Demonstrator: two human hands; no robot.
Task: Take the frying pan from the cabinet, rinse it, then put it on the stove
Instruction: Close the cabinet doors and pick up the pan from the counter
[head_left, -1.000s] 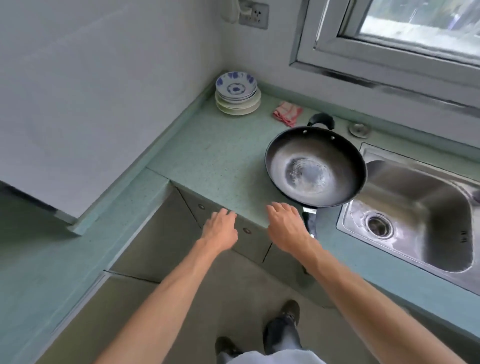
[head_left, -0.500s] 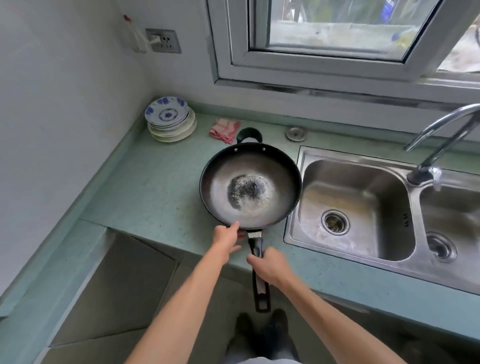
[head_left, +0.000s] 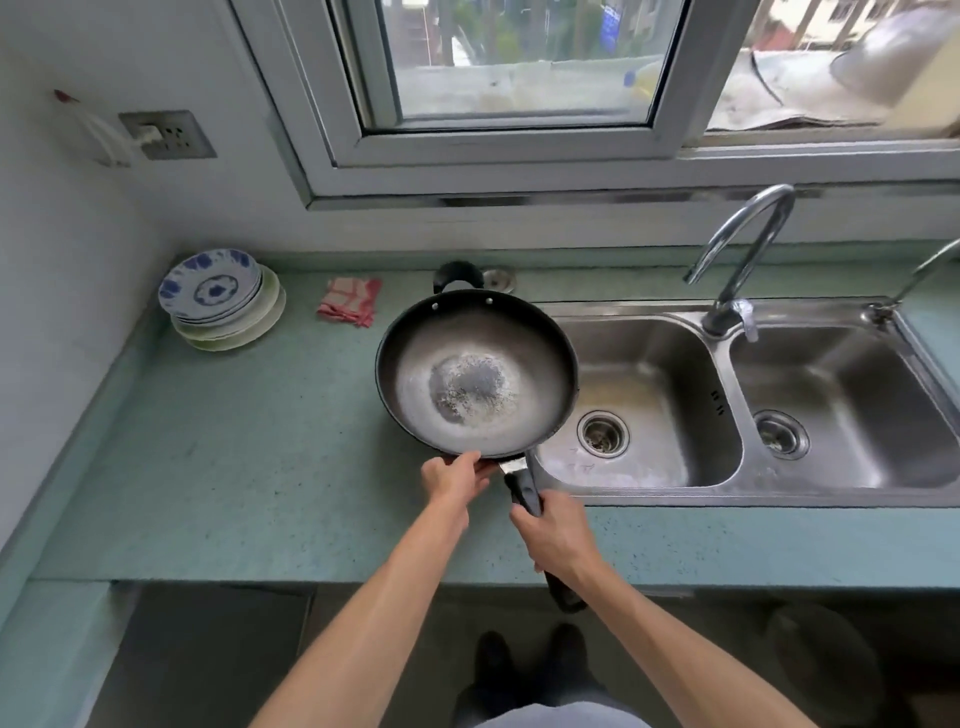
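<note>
The frying pan (head_left: 477, 371) sits over the green surface (head_left: 234, 467), just left of the steel sink (head_left: 561, 312), and its right edge overlaps the sink's left rim. Whether the pan rests on the surface or is held a little above it cannot be told. The dark pan is open side up, with a pale worn ring and a speckled grey patch in the middle of its base. Its long black handle (head_left: 524, 488) points back toward the person, and a small black loop handle (head_left: 457, 271) stands at the far rim.

The right hand (head_left: 553, 535) is wrapped round the long handle about midway along, fingers curled over it. The left hand (head_left: 452, 478) pinches the near rim of the pan beside the handle joint, thumb on top of the rim and fingers tucked beneath.

The sink has two basins, each with a round drain (head_left: 602, 434), and a curved tap (head_left: 737, 260) rises behind the divider between them. A stack of plates (head_left: 223, 299), the top one patterned in blue, stands in the far left corner of the surface, with a red checked cloth (head_left: 349, 301) between it and the pan. A wall socket (head_left: 166, 135) is mounted above the plates, and a window runs along the back wall
</note>
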